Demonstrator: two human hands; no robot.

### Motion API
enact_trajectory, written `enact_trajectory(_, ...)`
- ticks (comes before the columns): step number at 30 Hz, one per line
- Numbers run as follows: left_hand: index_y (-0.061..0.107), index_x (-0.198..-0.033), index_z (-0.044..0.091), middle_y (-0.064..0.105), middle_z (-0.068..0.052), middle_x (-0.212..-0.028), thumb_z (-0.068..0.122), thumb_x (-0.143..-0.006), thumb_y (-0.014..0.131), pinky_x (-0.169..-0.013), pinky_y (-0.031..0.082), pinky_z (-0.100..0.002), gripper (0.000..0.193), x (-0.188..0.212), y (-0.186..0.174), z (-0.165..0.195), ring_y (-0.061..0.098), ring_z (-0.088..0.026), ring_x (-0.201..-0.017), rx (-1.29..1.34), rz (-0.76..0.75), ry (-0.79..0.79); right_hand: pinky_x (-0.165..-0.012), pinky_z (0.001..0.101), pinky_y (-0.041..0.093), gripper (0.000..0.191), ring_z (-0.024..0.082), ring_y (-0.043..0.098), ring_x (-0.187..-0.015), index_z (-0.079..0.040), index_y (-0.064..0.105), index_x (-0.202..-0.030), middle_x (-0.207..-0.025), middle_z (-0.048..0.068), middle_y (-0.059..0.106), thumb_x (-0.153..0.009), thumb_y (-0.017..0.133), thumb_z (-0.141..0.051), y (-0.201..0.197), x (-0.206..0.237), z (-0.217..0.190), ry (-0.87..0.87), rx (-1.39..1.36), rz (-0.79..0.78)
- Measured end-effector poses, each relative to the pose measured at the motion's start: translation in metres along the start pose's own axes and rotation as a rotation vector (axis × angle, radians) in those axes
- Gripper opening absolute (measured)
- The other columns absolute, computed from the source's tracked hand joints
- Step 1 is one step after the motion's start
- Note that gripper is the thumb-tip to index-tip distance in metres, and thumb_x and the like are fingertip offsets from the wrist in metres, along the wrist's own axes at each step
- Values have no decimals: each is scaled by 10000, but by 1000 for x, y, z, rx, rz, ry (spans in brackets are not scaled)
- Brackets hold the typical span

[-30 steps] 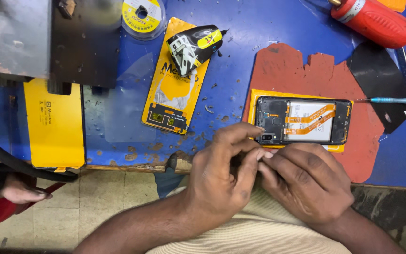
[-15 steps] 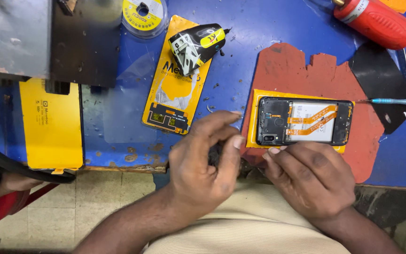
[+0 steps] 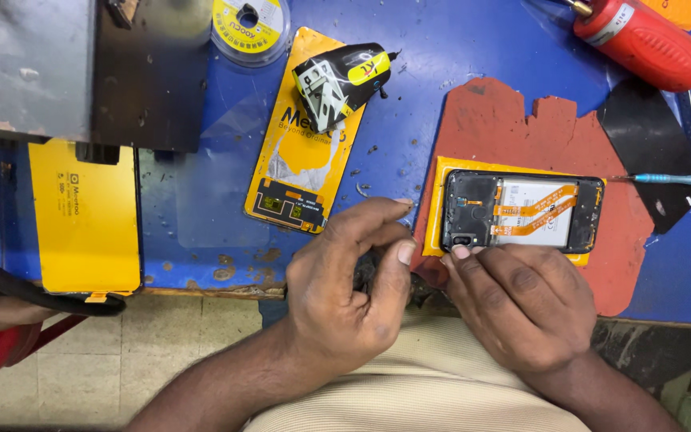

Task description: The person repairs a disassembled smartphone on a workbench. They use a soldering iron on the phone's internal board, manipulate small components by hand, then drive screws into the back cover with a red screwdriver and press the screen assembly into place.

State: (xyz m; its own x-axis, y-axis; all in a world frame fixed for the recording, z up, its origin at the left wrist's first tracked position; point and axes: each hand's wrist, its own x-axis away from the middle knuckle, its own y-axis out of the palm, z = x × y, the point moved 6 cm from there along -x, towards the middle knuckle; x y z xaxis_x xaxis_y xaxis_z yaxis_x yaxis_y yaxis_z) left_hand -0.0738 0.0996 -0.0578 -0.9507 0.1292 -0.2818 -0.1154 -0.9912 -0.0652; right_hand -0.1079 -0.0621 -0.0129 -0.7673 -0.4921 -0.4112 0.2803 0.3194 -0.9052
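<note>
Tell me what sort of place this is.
Likely a phone repair bench. An opened phone with orange flex cables exposed lies on a red mat, a blue screwdriver beside it. A yellow spool and a red tool lie on the blue table.

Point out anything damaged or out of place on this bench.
The red mat under the opened phone has ragged, notched edges. The blue bench top is scuffed and littered with small debris. The phone lies squarely, with the right hand at its edge.
</note>
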Motion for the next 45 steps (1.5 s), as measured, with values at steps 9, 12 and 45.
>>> enact_trajectory(9,565,-1306,-45,720,-156,-1134,-38,-1030,659,-837,644,-294,291,0,2,1,780,-210,-950,-19,-24,28,-668,379,506,267,242,638,-797,22,770,-1012,-875,80,643,-788,912,-9,2,-1,0,12,4,-8)
enact_trajectory(12,583,-1245,-43,713,-167,-1138,-37,-997,679,-849,637,-338,266,-2,2,4,768,-252,-964,-72,-43,34,-661,376,507,284,237,637,-796,25,772,-1018,-870,73,645,-785,923,-34,1,-3,-1,20,-12,-8)
enact_trajectory(45,674,-1035,-4,604,-114,-999,116,-958,761,-799,432,-431,168,-4,57,26,567,-282,-924,-605,-281,233,-799,361,553,213,261,685,-875,-40,730,-1054,-1019,91,710,-893,854,22,-30,49,65,332,-67,56)
